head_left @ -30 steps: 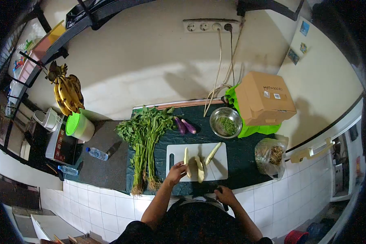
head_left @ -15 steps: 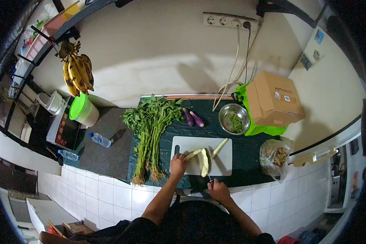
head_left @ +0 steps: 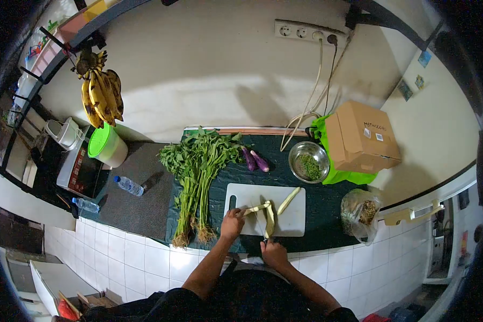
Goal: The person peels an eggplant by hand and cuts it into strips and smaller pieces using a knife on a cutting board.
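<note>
On the white cutting board lie long pale strips of vegetable, probably eggplant. My left hand is closed around the near-left end of one pale strip, at the board's left side. My right hand grips a knife at the front edge of the board. Its thin blade points up and away, beside or across the held strip; contact is hard to tell. A second strip lies right of the blade, and a third strip rests apart at the upper right.
Leafy greens with roots lie left of the board. Behind it are purple eggplants and a metal bowl holding chopped greens. A cardboard box, a plastic bag and a water bottle stand around. Bananas hang at left.
My right hand and the knife have moved left, bringing the blade from the middle strip's near end towards the strip in my left hand. The view has shifted slightly.
</note>
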The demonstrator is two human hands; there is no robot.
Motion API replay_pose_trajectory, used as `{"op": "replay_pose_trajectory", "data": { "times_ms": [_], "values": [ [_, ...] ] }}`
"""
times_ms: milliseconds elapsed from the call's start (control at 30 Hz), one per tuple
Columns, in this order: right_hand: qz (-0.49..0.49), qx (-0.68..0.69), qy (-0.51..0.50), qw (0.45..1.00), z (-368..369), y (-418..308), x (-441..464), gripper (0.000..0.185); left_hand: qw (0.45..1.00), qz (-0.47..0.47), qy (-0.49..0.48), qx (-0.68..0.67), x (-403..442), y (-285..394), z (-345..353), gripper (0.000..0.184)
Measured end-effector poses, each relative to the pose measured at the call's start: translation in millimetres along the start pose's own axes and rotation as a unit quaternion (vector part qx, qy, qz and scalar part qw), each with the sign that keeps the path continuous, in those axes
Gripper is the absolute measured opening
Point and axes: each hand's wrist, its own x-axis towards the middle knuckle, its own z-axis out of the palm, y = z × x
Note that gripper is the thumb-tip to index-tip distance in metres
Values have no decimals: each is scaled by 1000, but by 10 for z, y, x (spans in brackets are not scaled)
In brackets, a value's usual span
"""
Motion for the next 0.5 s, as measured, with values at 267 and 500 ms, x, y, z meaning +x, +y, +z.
{"op": "replay_pose_trajectory", "data": {
  "times_ms": [267, 500],
  "values": [
    [4, -36, -14, 999, 66, -95, 147, 43, 998, -24, -34, -49, -4, -208, 43, 34],
    [-17, -82, 6, 997, 67, -142, 171, 41, 995, -26, -29, -88, -13, -237, 5, 28]
  ]
}}
